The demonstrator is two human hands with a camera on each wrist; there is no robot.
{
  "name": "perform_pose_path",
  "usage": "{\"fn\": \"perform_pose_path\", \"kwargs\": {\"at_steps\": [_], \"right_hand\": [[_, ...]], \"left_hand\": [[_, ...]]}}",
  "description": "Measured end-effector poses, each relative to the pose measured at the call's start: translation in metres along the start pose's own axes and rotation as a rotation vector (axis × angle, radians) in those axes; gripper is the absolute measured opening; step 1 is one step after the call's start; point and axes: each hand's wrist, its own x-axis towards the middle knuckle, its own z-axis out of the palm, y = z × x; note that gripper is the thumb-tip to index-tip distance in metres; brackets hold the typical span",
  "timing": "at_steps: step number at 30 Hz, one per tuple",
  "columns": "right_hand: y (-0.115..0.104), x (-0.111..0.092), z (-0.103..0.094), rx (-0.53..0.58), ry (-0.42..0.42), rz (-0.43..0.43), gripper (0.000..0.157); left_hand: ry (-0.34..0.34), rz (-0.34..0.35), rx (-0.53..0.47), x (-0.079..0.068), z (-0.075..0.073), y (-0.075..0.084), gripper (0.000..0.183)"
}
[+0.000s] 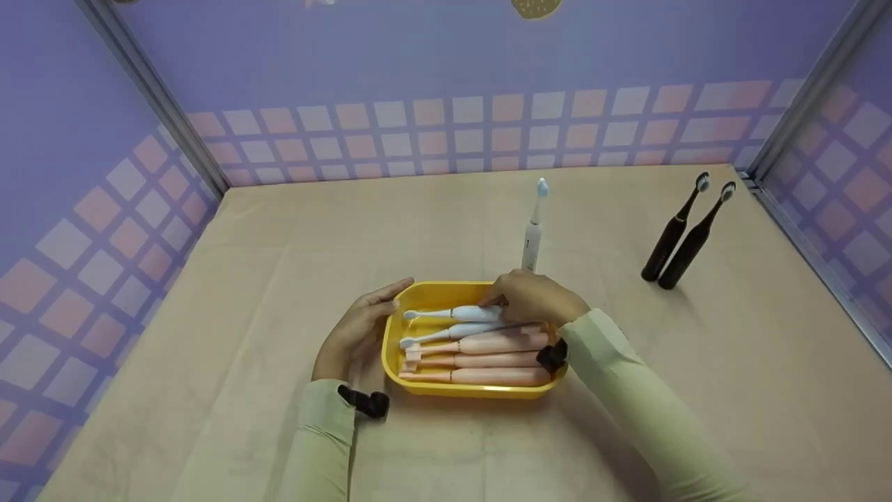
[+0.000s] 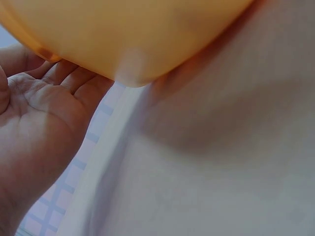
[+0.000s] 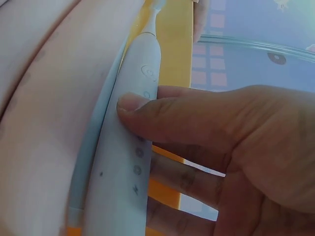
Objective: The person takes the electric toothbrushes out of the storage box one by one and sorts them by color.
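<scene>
A yellow plastic basket [image 1: 481,392] holds white and pink electric toothbrushes lying side by side. My left hand [image 1: 355,328] holds its left end, the thumb at the rim and the other fingers along the outside wall [image 2: 133,34]. Reaching into the basket's right side, my right hand [image 1: 536,296] grips a white electric toothbrush [image 3: 130,118] by its handle. Its thumb presses near the buttons, with the fingers on the opposite side. Next to it lies another white toothbrush [image 1: 467,329]. Below are several pink toothbrushes [image 1: 502,376], their ends partly covered by the wrist camera.
Behind the right hand a white toothbrush [image 1: 532,237] stands upright on the cloth-covered table [image 1: 334,237]. Two black toothbrushes [image 1: 679,240] stand side by side at the right. Purple checked walls [image 1: 432,132] enclose the back and sides.
</scene>
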Motion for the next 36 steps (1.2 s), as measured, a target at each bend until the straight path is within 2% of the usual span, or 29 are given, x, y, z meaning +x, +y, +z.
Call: {"fn": "perform_pose_path", "kwargs": {"at_steps": [8, 14, 21, 29, 36], "right_hand": [[0.0, 0.001, 0.0, 0.015, -0.019, -0.017, 0.044], [0.0, 0.002, 0.0, 0.048, -0.023, -0.037, 0.041], [0.004, -0.001, -0.004, 0.122, 0.001, -0.099, 0.044], [0.007, -0.003, -0.007, 0.166, 0.005, -0.126, 0.045], [0.008, -0.006, -0.01, 0.21, 0.027, -0.167, 0.041]], "left_hand": [[0.016, -0.018, -0.028, -0.001, 0.002, 0.002, 0.053], [0.0, -0.002, -0.035, 0.0, 0.0, -0.001, 0.053], [-0.023, 0.034, 0.011, 0.001, -0.005, -0.005, 0.058], [0.016, -0.018, -0.03, -0.001, 0.002, 0.001, 0.053], [0.019, -0.02, -0.056, 0.0, 0.003, 0.001, 0.053]]}}
